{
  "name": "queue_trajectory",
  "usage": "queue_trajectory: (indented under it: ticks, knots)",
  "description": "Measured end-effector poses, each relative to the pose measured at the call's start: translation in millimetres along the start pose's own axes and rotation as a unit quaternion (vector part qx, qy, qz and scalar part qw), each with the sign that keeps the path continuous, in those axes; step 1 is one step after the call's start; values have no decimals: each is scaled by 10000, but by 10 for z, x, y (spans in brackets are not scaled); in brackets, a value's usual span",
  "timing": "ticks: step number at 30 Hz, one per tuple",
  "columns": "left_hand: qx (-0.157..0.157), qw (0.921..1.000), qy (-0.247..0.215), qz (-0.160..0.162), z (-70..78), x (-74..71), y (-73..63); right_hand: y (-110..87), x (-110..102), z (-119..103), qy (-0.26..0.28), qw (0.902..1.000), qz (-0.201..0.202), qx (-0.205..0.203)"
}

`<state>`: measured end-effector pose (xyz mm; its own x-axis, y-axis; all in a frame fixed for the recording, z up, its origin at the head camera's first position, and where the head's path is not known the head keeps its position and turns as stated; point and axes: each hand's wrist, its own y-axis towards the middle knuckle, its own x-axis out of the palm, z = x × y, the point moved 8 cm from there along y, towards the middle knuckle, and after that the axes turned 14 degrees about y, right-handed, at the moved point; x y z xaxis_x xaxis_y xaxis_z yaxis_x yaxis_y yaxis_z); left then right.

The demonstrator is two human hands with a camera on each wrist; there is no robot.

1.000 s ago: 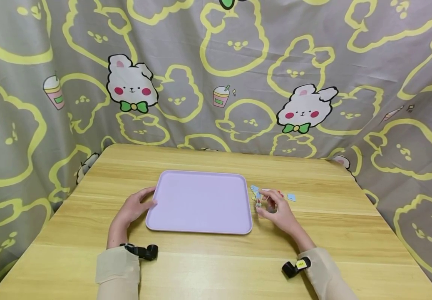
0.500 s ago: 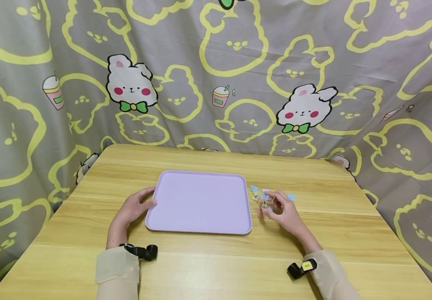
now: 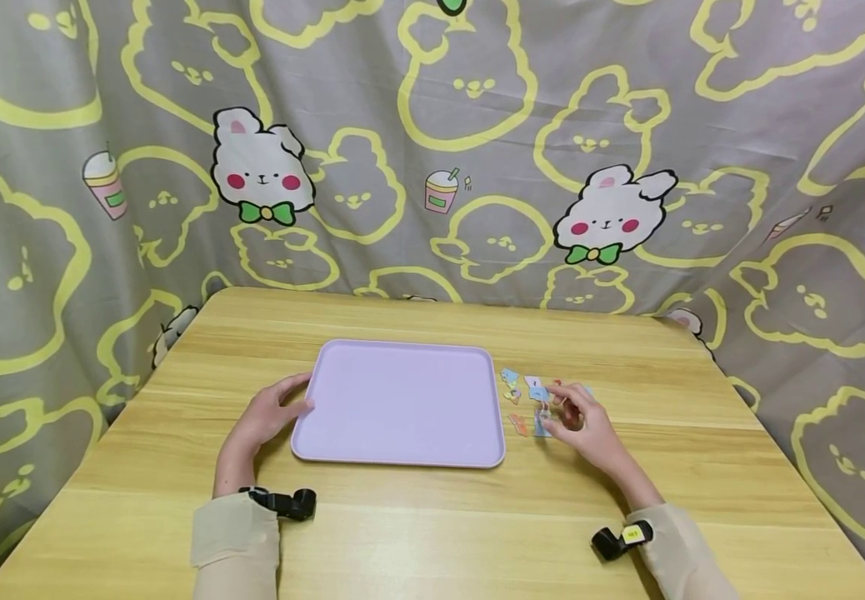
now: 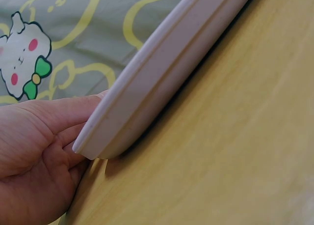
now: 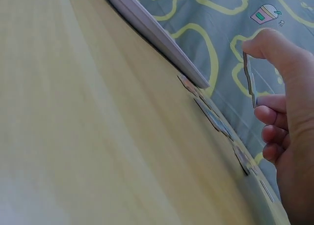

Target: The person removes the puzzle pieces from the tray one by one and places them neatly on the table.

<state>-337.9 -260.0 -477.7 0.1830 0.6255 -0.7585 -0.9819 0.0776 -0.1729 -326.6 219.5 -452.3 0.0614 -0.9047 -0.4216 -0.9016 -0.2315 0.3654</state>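
Note:
A lilac tray (image 3: 402,404) lies on the wooden table, its inside bare. At the tray's left edge, my left hand (image 3: 271,412) grips the rim, with the thumb on top; in the left wrist view the fingers pass beneath the tray wall (image 4: 142,77). To the right of the tray, my right hand (image 3: 588,421) pinches a thin jigsaw piece (image 5: 249,77) edge-on between thumb and fingertip, raised above the table. Several flat jigsaw pieces lie below and around it, among them an orange one (image 3: 518,425) and a blue one (image 3: 510,377). Some are partly hidden behind the hand.
The wooden table (image 3: 402,533) extends on all sides of the tray. A grey curtain (image 3: 372,175) with yellow outlines and white rabbit faces hangs behind it and along both sides. A black wrist camera (image 3: 620,542) sits on each forearm.
My right hand has moved to the right, away from the tray's edge, carrying the jigsaw piece. Loose pieces beside the tray have come into view. The left hand and tray stay still.

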Motion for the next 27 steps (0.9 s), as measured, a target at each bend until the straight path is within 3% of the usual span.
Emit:
queue_trajectory:
  ticks: [7, 15, 27]
  knots:
    - [4, 10000, -29, -16, -5, 7, 6, -62, -107, 10, -169, 9997, 6, 154]
    - [17, 10000, 9, -14, -18, 4, -2, -122, -172, -275, -198, 9991, -173, 320]
    - [77, 9999, 77, -15, 5, -3, 7, -192, -343, -214, -318, 9986, -216, 356]
